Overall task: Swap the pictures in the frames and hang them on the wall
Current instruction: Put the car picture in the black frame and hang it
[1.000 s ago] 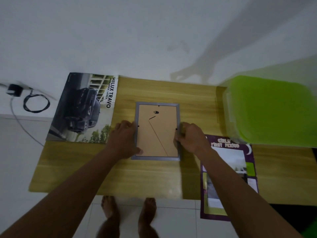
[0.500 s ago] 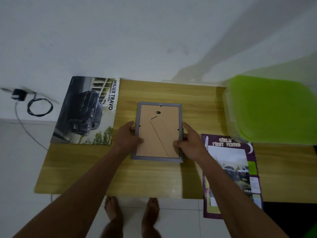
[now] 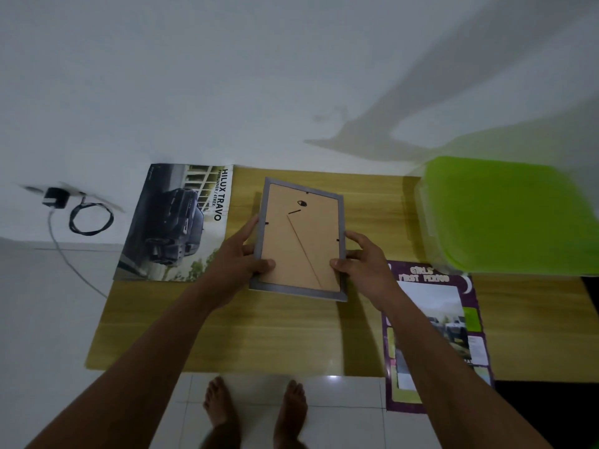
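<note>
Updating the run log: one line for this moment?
both hands: left hand and right hand grip frame | back up | over table | posters flank it

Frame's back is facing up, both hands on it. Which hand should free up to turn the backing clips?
Probably right: the right hand sits just below the right-edge clip of the frame, while the left hand grips the opposite edge and can steady it.

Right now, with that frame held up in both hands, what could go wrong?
The grey frame is held back-side up by the left hand and right hand only at its side edges; a loose grip could drop it onto the wooden table. The purple poster overhangs the table's front edge and may slide off.
</note>
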Motion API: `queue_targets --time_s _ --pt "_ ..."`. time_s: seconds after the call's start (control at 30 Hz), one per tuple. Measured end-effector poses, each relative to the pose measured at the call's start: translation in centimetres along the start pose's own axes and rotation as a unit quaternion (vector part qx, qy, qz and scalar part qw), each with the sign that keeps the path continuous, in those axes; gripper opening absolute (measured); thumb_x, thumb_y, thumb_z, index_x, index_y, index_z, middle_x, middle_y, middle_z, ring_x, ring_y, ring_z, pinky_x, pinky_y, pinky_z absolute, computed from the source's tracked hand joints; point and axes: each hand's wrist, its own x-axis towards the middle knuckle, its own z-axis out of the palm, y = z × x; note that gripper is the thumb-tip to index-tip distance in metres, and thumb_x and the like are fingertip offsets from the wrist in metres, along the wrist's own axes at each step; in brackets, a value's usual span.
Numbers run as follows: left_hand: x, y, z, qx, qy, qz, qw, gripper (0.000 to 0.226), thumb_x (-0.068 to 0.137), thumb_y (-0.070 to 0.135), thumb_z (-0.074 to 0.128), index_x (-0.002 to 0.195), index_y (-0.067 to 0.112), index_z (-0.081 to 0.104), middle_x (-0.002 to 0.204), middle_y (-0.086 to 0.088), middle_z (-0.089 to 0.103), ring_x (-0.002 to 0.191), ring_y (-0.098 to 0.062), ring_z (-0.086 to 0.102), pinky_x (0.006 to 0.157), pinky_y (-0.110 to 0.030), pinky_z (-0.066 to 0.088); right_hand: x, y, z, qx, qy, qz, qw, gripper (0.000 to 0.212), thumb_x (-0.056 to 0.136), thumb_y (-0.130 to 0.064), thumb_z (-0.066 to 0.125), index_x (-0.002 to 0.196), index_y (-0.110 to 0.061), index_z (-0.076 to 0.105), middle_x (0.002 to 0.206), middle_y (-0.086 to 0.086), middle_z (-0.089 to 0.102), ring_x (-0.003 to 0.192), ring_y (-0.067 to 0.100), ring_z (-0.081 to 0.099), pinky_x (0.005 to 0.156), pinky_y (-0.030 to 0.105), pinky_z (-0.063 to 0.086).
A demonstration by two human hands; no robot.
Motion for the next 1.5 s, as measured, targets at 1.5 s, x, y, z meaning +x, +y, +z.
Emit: queue_targets --time_s 1.5 --pt "-14.9 23.5 -0.4 0.106 -0.093 0.28 0.95 0.07 0.095 0.001 0.053 0.141 0.05 0.035 0.112 -0.005 0.069 0.098 -0.024 0.069 0.087 -0.053 0.055 -18.6 -22.7 -4.3 0.186 0.184 -0.257 0.93 0.049 0.099 -0.006 0.041 0.139 -0.033 0.045 0.11 0.004 0.065 0.076 0.015 0.064 0.048 0.019 0.048"
